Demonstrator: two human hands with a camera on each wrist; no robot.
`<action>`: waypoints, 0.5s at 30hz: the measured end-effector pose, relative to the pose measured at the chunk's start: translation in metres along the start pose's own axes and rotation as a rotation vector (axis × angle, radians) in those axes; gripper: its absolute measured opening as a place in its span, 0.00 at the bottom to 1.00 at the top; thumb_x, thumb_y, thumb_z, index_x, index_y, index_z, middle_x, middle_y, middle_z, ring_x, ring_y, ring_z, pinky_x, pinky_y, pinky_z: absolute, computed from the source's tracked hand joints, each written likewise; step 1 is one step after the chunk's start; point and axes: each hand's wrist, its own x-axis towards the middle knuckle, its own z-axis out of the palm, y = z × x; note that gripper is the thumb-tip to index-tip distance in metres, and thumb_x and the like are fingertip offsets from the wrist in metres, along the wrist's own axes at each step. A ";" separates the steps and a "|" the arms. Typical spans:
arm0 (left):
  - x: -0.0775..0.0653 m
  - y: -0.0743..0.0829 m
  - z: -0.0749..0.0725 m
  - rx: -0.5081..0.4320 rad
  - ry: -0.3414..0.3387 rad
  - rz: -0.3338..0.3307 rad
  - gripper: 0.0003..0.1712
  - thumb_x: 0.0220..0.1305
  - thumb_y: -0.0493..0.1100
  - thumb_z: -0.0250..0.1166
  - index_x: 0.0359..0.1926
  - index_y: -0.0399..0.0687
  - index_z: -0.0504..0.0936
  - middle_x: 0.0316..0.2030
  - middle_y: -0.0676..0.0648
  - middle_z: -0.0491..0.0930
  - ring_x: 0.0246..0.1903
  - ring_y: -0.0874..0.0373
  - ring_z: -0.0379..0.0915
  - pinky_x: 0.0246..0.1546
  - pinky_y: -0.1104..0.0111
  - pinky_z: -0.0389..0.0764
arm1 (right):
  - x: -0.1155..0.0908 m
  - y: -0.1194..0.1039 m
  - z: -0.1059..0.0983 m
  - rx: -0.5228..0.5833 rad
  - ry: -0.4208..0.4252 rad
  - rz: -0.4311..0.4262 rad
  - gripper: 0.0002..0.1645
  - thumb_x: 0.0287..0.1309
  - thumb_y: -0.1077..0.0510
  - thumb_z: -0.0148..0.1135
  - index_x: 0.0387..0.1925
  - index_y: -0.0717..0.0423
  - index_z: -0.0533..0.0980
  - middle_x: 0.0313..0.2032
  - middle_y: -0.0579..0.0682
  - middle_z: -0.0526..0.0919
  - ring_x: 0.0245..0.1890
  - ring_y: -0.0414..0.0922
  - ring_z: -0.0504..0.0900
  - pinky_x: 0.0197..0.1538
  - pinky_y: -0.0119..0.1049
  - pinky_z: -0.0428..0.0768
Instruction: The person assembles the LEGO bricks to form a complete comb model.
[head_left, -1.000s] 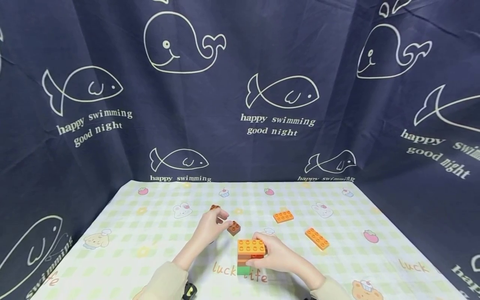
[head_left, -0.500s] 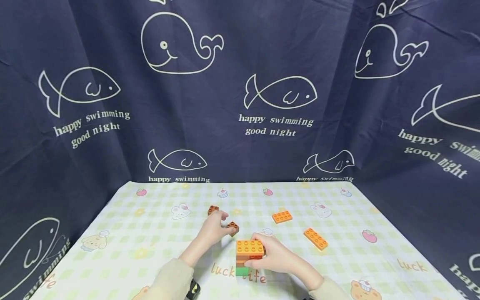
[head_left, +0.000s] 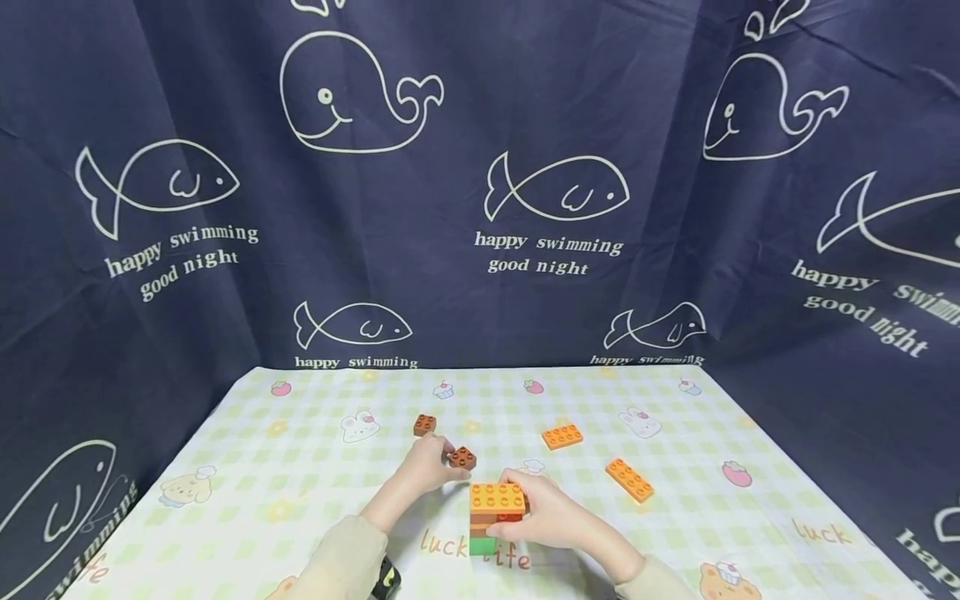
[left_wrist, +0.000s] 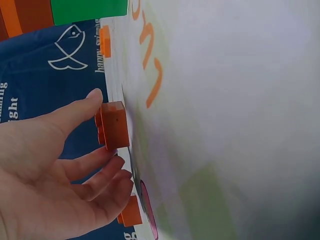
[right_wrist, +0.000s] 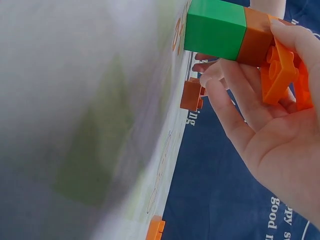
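Observation:
My left hand [head_left: 427,467] reaches around a small brown brick [head_left: 462,457] on the table, thumb on the near side and forefinger on the far side. In the left wrist view the thumb tip lies right at the edge of this brown brick [left_wrist: 115,125], with the other fingers loosely bent below it. Towards the front, my right hand [head_left: 547,512] grips a stack of bricks from its right side. The stack has a studded orange plate [head_left: 491,497] on top, brown and orange layers between, and a green block [right_wrist: 215,30] at the bottom. The palm hides part of the stack.
A second brown brick [head_left: 425,425] lies just beyond the left hand. Two loose orange plates [head_left: 562,436] lie at the right, the nearer orange plate [head_left: 630,480] set at a slant. A checked cloth [head_left: 300,533] covers the table, with a dark blue curtain [head_left: 450,233] behind.
My left hand has moved from above the two brown bricks down and towards me, around the nearer one. The far brown brick has come into full view. My right hand keeps holding the stack.

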 end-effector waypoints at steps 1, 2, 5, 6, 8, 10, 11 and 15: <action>0.000 0.000 0.000 0.004 -0.004 0.001 0.29 0.45 0.48 0.75 0.42 0.31 0.77 0.39 0.39 0.76 0.39 0.47 0.73 0.46 0.54 0.78 | 0.000 0.000 0.000 0.001 -0.001 -0.002 0.19 0.50 0.47 0.69 0.38 0.50 0.70 0.30 0.39 0.80 0.29 0.34 0.76 0.34 0.27 0.75; 0.000 -0.001 0.000 0.008 -0.008 0.001 0.29 0.45 0.47 0.75 0.42 0.31 0.77 0.38 0.40 0.76 0.38 0.48 0.73 0.45 0.55 0.78 | 0.000 0.000 0.000 0.003 -0.001 -0.003 0.19 0.50 0.48 0.69 0.38 0.50 0.70 0.30 0.39 0.80 0.29 0.34 0.76 0.33 0.27 0.75; 0.001 -0.001 0.002 0.018 -0.025 -0.001 0.27 0.44 0.46 0.75 0.41 0.33 0.78 0.36 0.42 0.76 0.35 0.52 0.71 0.41 0.58 0.78 | -0.001 0.000 0.000 0.012 -0.003 0.002 0.20 0.50 0.47 0.69 0.38 0.50 0.70 0.31 0.40 0.81 0.29 0.33 0.77 0.34 0.27 0.75; 0.002 -0.002 0.002 0.020 -0.029 -0.001 0.26 0.45 0.45 0.75 0.41 0.33 0.78 0.35 0.43 0.75 0.34 0.53 0.70 0.40 0.59 0.78 | -0.001 0.000 0.000 0.014 -0.003 0.000 0.20 0.50 0.47 0.69 0.38 0.50 0.70 0.31 0.41 0.81 0.29 0.34 0.77 0.33 0.27 0.75; 0.002 -0.003 0.002 0.017 -0.029 0.000 0.24 0.45 0.43 0.74 0.40 0.34 0.78 0.33 0.44 0.75 0.33 0.54 0.69 0.38 0.61 0.77 | -0.001 0.000 0.000 0.016 -0.001 0.005 0.20 0.50 0.47 0.69 0.38 0.50 0.70 0.32 0.42 0.81 0.29 0.33 0.77 0.34 0.27 0.75; 0.003 -0.004 0.002 0.007 -0.022 0.006 0.24 0.46 0.42 0.74 0.40 0.33 0.77 0.31 0.45 0.74 0.31 0.55 0.68 0.35 0.63 0.76 | 0.000 0.001 0.000 0.016 0.000 0.006 0.20 0.50 0.47 0.69 0.38 0.50 0.70 0.33 0.43 0.82 0.30 0.34 0.77 0.34 0.27 0.75; 0.003 -0.005 0.002 0.002 -0.016 0.009 0.24 0.46 0.42 0.74 0.41 0.33 0.76 0.30 0.45 0.74 0.30 0.56 0.68 0.34 0.64 0.76 | 0.000 0.001 0.000 0.014 0.001 0.007 0.20 0.49 0.47 0.69 0.38 0.50 0.70 0.32 0.43 0.82 0.30 0.34 0.77 0.34 0.27 0.75; 0.003 -0.007 0.002 -0.005 0.005 0.020 0.26 0.45 0.44 0.75 0.41 0.33 0.76 0.30 0.45 0.74 0.29 0.56 0.67 0.33 0.65 0.75 | 0.001 0.002 0.001 -0.002 0.007 -0.003 0.20 0.49 0.47 0.69 0.38 0.50 0.70 0.31 0.41 0.80 0.29 0.33 0.76 0.33 0.27 0.75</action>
